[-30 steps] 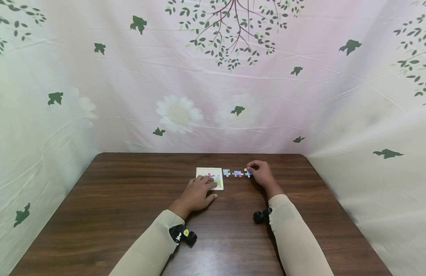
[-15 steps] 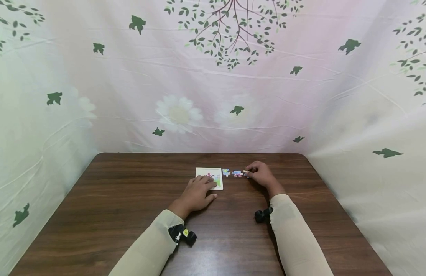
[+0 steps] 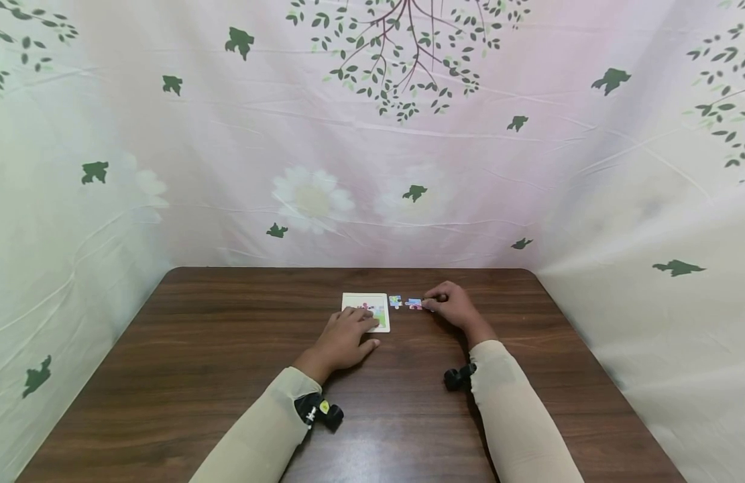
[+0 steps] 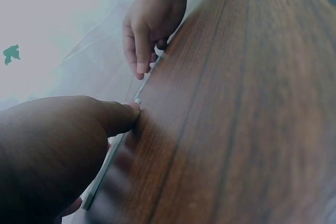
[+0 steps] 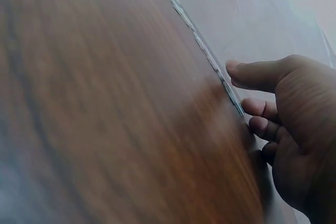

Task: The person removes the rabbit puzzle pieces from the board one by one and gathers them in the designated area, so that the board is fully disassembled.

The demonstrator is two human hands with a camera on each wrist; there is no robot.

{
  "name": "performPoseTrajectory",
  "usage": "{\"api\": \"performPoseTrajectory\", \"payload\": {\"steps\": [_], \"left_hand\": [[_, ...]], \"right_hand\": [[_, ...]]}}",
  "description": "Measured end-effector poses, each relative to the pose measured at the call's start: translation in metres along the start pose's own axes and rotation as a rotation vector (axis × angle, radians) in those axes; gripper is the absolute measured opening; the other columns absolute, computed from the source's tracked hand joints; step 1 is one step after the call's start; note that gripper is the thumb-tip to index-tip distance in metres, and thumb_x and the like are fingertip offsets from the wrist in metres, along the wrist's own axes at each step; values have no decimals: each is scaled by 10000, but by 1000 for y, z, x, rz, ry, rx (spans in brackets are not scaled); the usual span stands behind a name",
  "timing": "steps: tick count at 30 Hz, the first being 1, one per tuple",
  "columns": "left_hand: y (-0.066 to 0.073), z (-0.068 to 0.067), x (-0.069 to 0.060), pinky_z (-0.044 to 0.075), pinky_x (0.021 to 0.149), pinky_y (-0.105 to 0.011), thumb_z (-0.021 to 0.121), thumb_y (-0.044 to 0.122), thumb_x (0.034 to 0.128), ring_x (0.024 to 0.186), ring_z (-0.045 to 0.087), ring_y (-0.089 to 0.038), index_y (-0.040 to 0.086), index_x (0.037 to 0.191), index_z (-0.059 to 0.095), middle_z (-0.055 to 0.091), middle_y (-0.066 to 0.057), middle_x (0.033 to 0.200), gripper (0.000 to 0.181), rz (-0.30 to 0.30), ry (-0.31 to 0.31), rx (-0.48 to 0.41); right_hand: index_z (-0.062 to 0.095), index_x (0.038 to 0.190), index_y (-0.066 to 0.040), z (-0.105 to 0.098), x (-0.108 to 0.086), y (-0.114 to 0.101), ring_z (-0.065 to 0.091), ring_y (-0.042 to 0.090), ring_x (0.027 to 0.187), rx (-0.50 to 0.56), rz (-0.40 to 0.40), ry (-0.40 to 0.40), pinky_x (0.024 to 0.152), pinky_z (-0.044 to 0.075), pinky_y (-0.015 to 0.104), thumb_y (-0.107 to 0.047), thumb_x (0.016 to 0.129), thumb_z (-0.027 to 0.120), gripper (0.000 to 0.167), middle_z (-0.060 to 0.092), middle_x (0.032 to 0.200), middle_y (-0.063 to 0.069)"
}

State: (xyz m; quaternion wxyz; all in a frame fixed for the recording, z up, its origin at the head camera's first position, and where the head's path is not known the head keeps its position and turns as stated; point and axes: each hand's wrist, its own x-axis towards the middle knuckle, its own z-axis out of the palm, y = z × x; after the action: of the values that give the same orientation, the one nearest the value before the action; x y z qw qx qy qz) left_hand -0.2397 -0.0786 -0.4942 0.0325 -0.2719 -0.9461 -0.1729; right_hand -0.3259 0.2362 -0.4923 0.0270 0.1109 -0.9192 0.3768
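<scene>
A white-bordered picture board (image 3: pixel 365 296) lies flat on the table in the head view. The left hand (image 3: pixel 343 339) rests on its lower part with fingers spread; in the left wrist view that hand (image 4: pixel 58 145) has its thumb down by the board's edge (image 4: pixel 100 179). Right of the board lie two jigsaw pieces, one blue and yellow (image 3: pixel 395 302), one blue and pink (image 3: pixel 414 304). Beside the second, the bent fingers of the right hand (image 3: pixel 459 312) cover most of a third piece. In the right wrist view, this hand's (image 5: pixel 304 124) thumb and fingertips stand apart along the row of pieces (image 5: pixel 202 43).
The brown wooden table (image 3: pixel 372 416) spreads around both forearms. A patterned cloth (image 3: pixel 360 147) hangs behind its far edge and at both sides. Each wrist carries a small black camera, on the left (image 3: pixel 331 416) and on the right (image 3: pixel 455 379).
The right fingertips have shifted slightly left and nearer the second piece, and now hide most of the third piece, which showed before. The left hand and the board have stayed in place.
</scene>
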Motion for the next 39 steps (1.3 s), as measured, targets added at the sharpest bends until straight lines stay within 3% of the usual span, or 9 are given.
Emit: {"api": "performPoseTrajectory", "payload": {"steps": [11, 19, 24, 28, 35, 39], "left_hand": [[2, -3, -2, 407, 1232, -628, 655, 444, 1090, 1504, 516, -311, 221, 1532, 656, 606, -53, 1582, 495, -11, -17, -3], [1, -1, -1, 414, 1228, -624, 648, 446, 1094, 1505, 517, -313, 221, 1525, 661, 605, -56, 1580, 487, -2, -10, -5], [0, 0, -2, 421, 1220, -618, 654, 437, 1092, 1495, 522, -309, 213, 1520, 664, 610, -56, 1573, 483, 4, 0, -11], [-1, 1, -1, 421, 1221, -619, 655, 427, 1093, 1510, 516, -302, 212, 1515, 669, 605, -56, 1586, 474, 8, 9, -17], [-1, 1, 0, 438, 1195, -634, 680, 373, 1083, 1520, 515, -309, 215, 1480, 697, 599, -66, 1607, 427, 18, 73, -25], [-2, 1, 1, 418, 1182, -660, 693, 346, 1072, 1488, 533, -337, 201, 1456, 713, 620, -76, 1566, 411, -5, 133, -20]], "right_hand": [[857, 1182, -99, 8, 0, -3, 456, 257, 977, 39, 5, -22, 844, 397, 390, -227, 982, 845, 237, 586, 1224, 134], [840, 1229, -84, 11, 2, -1, 487, 262, 1040, 53, 14, -27, 872, 412, 378, -242, 995, 833, 283, 565, 1241, 128], [761, 1375, -50, 9, 1, -1, 524, 281, 1070, 74, 0, 17, 891, 455, 384, -288, 1047, 765, 405, 583, 1322, 179], [749, 1385, -45, 8, 1, -2, 557, 303, 1104, 93, 16, 66, 922, 477, 405, -338, 1083, 710, 423, 595, 1351, 197], [761, 1342, -37, 7, 1, -3, 596, 332, 1135, 105, 23, 102, 977, 514, 467, -294, 1079, 719, 370, 626, 1341, 197], [747, 1342, -19, 8, 3, -3, 616, 354, 1156, 110, 12, 129, 1011, 526, 511, -236, 1077, 722, 344, 641, 1328, 207]]}}
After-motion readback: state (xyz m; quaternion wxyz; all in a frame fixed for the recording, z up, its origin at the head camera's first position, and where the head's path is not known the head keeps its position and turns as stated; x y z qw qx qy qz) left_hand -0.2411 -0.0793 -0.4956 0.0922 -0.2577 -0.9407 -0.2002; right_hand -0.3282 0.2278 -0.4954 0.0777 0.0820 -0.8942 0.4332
